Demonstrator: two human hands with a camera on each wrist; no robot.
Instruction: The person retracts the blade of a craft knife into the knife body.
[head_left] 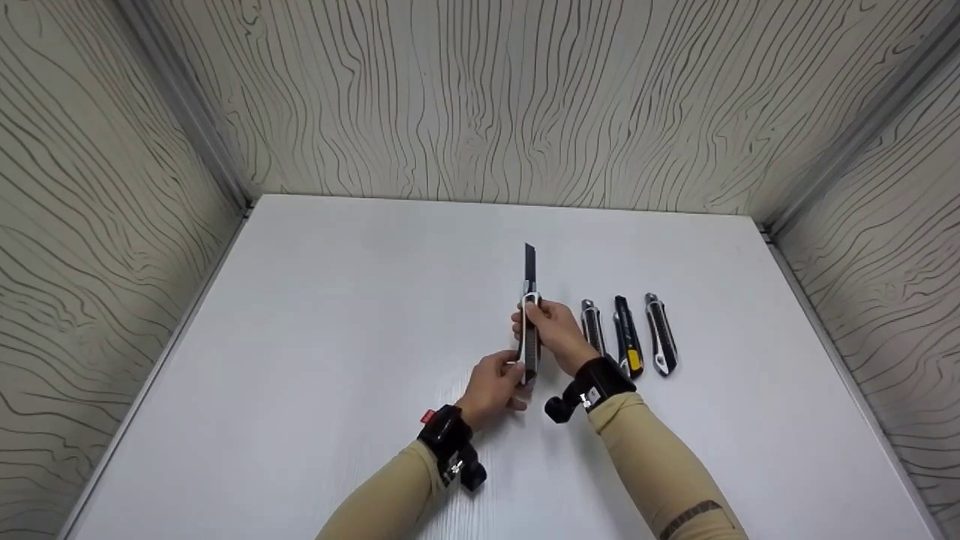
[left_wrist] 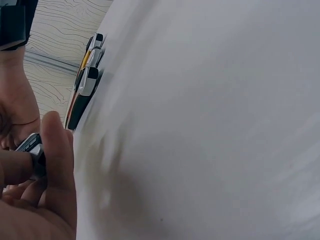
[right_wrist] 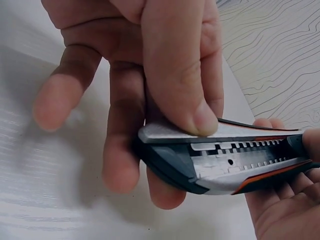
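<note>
Both hands hold a silver-and-black utility knife (head_left: 529, 341), its long dark blade (head_left: 530, 262) extended and pointing away from me. My right hand (head_left: 559, 330) grips it near the blade end, with the thumb on the slider side. At the tail end, my left hand (head_left: 491, 386) pinches the handle between thumb and fingers. Orange edging and a toothed slot show on the knife (right_wrist: 235, 155) in the right wrist view, where the left hand (right_wrist: 170, 65) presses its thumb on the tail. Only the knife's tail (left_wrist: 34, 145) shows in the left wrist view.
Three other utility knives lie side by side to the right: a silver-and-black one (head_left: 592, 322) partly behind my right hand, a black one with a yellow end (head_left: 628, 337), and another silver-and-black one (head_left: 661, 337). Wood-patterned walls (head_left: 480, 105) border the white table (head_left: 337, 300).
</note>
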